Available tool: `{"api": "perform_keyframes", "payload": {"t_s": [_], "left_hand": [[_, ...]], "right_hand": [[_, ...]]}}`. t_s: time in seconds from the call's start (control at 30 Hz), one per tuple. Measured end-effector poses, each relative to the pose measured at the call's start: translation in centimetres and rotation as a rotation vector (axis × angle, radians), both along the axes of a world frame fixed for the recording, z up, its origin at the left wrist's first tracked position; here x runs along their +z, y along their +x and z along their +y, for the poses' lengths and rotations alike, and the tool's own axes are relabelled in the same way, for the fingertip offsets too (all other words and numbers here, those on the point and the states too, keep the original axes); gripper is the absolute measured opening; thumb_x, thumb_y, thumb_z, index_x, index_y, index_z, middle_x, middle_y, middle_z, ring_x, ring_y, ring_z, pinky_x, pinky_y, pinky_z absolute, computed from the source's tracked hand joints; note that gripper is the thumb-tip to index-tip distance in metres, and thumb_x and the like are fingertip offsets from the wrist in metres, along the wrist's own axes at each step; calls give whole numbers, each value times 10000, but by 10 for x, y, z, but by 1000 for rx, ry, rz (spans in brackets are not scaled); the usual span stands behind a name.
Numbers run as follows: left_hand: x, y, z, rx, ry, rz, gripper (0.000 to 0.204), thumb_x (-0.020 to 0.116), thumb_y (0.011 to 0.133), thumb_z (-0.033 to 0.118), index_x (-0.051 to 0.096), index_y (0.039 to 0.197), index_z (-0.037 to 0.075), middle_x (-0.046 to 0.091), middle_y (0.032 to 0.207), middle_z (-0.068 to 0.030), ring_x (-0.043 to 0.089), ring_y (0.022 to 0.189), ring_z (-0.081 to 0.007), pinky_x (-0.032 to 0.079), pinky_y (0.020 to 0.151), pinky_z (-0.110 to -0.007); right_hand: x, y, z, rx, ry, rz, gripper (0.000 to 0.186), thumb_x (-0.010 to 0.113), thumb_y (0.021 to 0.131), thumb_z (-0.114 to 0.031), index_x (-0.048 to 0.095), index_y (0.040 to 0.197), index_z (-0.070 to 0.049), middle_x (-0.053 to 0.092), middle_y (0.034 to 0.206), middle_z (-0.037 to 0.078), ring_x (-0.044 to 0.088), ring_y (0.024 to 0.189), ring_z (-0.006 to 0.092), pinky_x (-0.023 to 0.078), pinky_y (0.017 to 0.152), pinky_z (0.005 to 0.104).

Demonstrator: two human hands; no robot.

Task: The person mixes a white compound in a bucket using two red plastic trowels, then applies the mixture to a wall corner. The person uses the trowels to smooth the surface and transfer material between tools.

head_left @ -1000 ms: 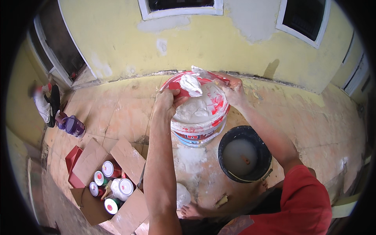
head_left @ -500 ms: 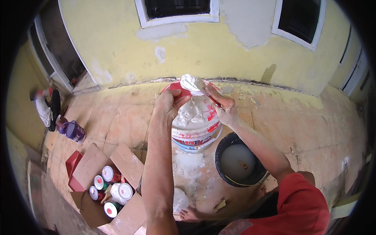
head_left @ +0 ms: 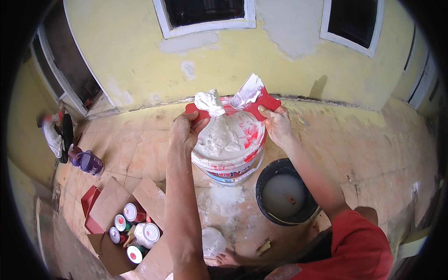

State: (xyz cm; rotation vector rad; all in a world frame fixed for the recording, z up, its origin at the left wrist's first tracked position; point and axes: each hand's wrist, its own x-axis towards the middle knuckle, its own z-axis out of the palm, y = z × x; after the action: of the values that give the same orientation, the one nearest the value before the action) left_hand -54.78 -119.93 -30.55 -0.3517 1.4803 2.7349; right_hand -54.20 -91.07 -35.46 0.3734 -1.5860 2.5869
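My left hand (head_left: 187, 129) grips the red handle of a putty knife (head_left: 198, 112). A thick lump of white putty (head_left: 209, 102) covers its blade. In my right hand (head_left: 278, 122) is a second putty knife (head_left: 264, 103) with a red handle. Its wide blade points up and left, smeared thinly with white. Both tools are held apart over the far part of a bucket of white filler (head_left: 228, 161). A heaped mound of filler (head_left: 217, 137) lies inside it, and red streaks show along its inner wall and rim.
A black bucket (head_left: 261, 186) of cloudy water stands right of the filler bucket. An open cardboard box (head_left: 112, 205) with several paint cans is at lower left. A purple bucket (head_left: 91, 163) stands near a crouching person (head_left: 53, 135). The patched yellow wall (head_left: 130, 56) rises behind.
The two putty knives have separated. The putty lump now sits on the left knife, and the right knife has turned blade-up with only a thin smear. My left hand has shifted slightly left.
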Motion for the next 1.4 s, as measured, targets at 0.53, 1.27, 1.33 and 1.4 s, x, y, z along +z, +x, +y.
{"api": "perform_keyframes", "payload": {"t_s": [0.53,1.27,1.33,1.4], "left_hand": [[24,2,17,-114,-35,97,287,546,990,-19,555,1268,-87,680,1089,-194,743,862,-255,703,697,-311],[464,321,-61,68,167,-85,407,604,983,-17,506,1375,27,722,1152,-149,772,917,-260,698,686,-363],[483,367,-80,119,180,-71,423,598,973,-30,505,1381,33,716,1165,-153,772,914,-259,700,683,-367],[509,432,-104,214,189,-79,425,590,969,-42,508,1378,35,716,1162,-154,772,914,-259,701,681,-367]], "right_hand": [[16,-44,22,149,-365,-284,254,637,916,-59,640,1168,-88,718,1094,70,706,975,227,627,756,416],[414,384,-3,-4,-324,-884,431,638,902,-57,565,1326,-70,710,1094,109,743,924,274,640,586,409],[465,408,-36,-22,-272,-881,452,646,898,-67,557,1341,-64,706,1093,119,746,899,280,639,579,406],[479,441,-59,87,-244,-904,420,662,892,-80,585,1304,-70,706,1097,98,736,894,273,638,596,423]]}}
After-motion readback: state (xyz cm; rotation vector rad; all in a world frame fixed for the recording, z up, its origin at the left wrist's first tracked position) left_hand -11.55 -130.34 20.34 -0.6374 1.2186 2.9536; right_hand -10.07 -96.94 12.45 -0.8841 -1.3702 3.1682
